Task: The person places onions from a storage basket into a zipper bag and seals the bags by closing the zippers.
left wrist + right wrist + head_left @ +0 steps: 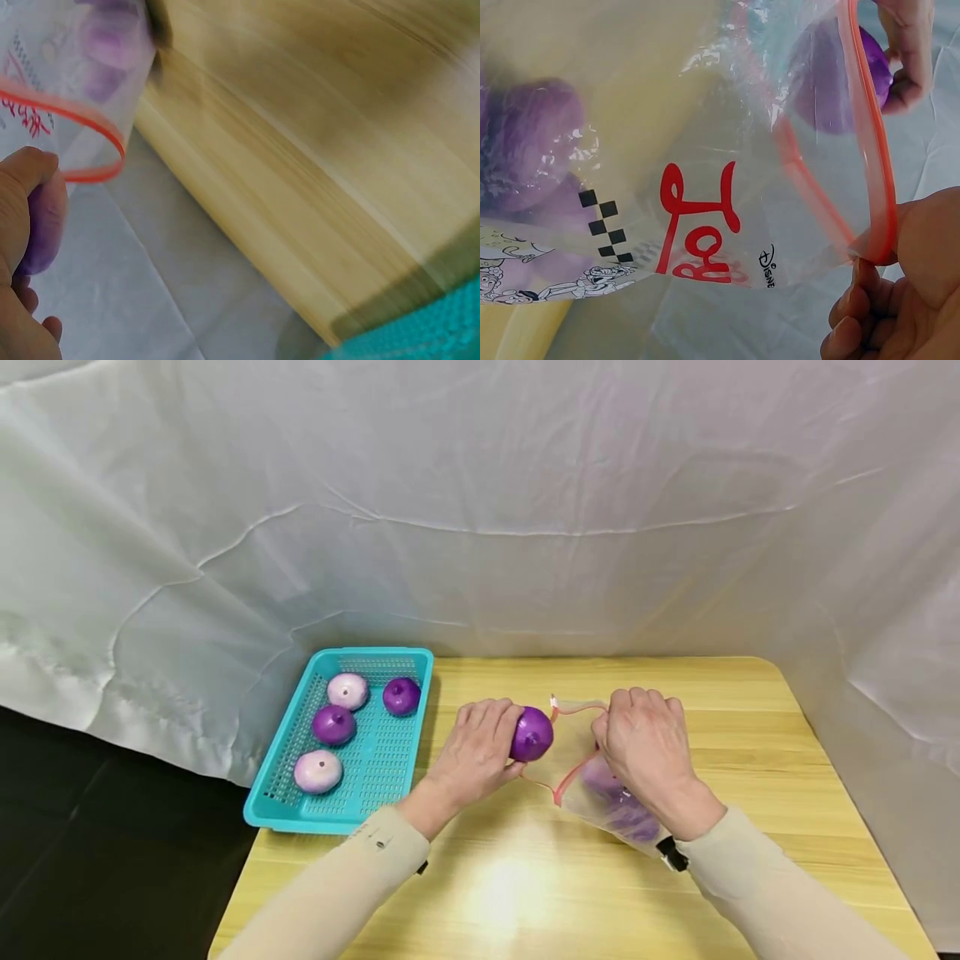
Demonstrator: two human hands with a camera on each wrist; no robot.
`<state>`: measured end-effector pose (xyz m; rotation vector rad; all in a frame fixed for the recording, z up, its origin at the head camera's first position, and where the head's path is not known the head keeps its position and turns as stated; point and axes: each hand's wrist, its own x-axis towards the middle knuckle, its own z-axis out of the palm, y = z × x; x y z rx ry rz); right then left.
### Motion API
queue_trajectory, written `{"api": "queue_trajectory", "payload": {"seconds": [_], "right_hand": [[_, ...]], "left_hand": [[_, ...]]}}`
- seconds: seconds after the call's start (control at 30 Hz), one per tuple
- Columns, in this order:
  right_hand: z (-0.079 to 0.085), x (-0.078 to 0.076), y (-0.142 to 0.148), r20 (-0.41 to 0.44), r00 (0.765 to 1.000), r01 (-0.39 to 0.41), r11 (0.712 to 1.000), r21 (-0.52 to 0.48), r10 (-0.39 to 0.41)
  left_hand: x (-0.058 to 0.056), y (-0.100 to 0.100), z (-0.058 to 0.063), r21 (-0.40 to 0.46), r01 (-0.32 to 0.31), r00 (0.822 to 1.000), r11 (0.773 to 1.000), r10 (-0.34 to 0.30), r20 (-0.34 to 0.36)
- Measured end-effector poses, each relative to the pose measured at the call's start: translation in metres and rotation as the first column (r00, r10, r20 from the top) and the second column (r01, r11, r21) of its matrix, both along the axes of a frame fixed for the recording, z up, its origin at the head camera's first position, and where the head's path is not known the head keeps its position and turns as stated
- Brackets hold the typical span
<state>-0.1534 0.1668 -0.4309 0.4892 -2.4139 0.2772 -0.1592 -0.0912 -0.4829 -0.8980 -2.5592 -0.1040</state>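
Head view: the left hand (480,742) grips a purple onion (532,734) at the mouth of a clear zip bag (697,135), whose red rim (871,142) the right hand (649,747) pinches, likely keeping it wide; a turquoise basket (341,824) at left holds four more onions (333,725).

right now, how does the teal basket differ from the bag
The basket is teal with perforated sides, while the bag is see-through, with printing and a red-edged mouth. The basket stands on the table with no hand on it, but the bag is held at its mouth by the right hand. Both contain round purple items.
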Motion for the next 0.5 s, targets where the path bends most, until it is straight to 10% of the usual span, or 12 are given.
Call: {"api": "queue_trajectory", "payload": {"seconds": [0.5], "right_hand": [[-0.002, 0.002, -0.001, 0.019, 1.0, -0.021, 1.0, -0.005, 0.021]], "left_hand": [[-0.011, 0.044, -0.01, -0.145, 0.127, 0.992, 0.981, -0.125, 0.024]]}}
